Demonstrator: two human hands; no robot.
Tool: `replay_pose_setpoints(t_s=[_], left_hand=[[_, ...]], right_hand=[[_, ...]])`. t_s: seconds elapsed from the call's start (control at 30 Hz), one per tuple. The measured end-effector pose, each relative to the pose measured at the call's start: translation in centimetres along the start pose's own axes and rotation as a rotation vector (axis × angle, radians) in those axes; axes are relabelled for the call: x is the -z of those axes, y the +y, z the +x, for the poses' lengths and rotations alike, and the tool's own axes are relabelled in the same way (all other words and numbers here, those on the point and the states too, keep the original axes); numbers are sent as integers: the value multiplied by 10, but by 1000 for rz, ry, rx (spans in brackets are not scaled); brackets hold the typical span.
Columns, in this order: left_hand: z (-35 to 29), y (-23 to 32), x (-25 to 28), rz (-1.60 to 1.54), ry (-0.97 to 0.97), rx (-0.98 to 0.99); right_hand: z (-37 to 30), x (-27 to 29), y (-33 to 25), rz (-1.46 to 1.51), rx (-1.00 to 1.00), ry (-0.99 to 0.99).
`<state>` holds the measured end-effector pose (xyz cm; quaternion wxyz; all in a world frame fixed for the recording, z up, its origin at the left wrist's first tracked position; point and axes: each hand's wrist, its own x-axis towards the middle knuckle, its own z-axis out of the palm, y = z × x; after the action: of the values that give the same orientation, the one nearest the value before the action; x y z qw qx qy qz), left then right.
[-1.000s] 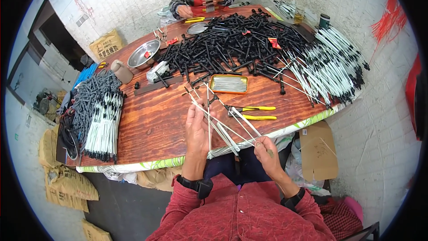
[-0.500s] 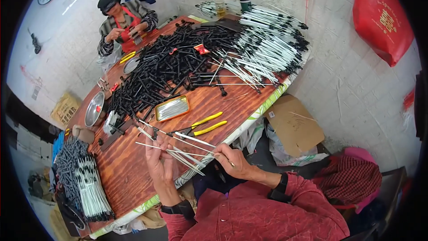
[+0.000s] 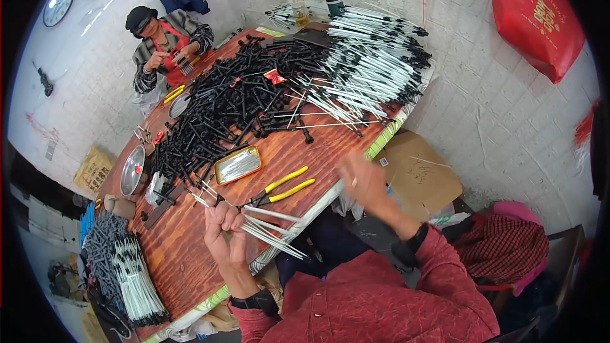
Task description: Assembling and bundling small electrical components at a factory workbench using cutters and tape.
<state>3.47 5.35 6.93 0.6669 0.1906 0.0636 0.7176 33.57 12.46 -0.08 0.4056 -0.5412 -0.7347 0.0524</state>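
My left hand (image 3: 225, 232) is closed around a small bunch of thin white rods (image 3: 272, 234), held over the front edge of the table. The rods stick out on both sides of the fingers, and some dark part shows near their far ends. Farther right, my right hand (image 3: 365, 181) is raised past the table edge and smeared by motion, so its fingers do not read clearly. Beyond the rods lie pliers (image 3: 289, 184) with yellow handles. Beside them is a shallow orange-rimmed tin (image 3: 260, 159) of fine, silvery pin-like pieces.
Black plastic parts (image 3: 222, 98) heap across the wooden table (image 3: 190, 241). White rods with black ends (image 3: 375, 57) are stacked at far right, more (image 3: 135, 279) at near left. A metal bowl (image 3: 132, 171) stands left. Opposite, a person (image 3: 168, 44) handles small parts. Cardboard (image 3: 422, 174) lies right, below.
My right hand has left the rods and swung up and to the right. My left hand still grips the bunch. The whole view has shifted slightly.
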Motion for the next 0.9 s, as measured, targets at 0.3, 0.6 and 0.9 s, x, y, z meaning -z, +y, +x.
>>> replay_pose_setpoints(t_s=[0.3,0.6,0.9], left_hand=[[-6,-6,-5,-15,36,28],[-7,-5,-3,-23,59,40],[-9,-4,-3,2,55,43]], right_hand=[[59,19,85,-51,-86,-82],[63,47,110,-164,-178,116],[90,47,144,609,-558,-280]])
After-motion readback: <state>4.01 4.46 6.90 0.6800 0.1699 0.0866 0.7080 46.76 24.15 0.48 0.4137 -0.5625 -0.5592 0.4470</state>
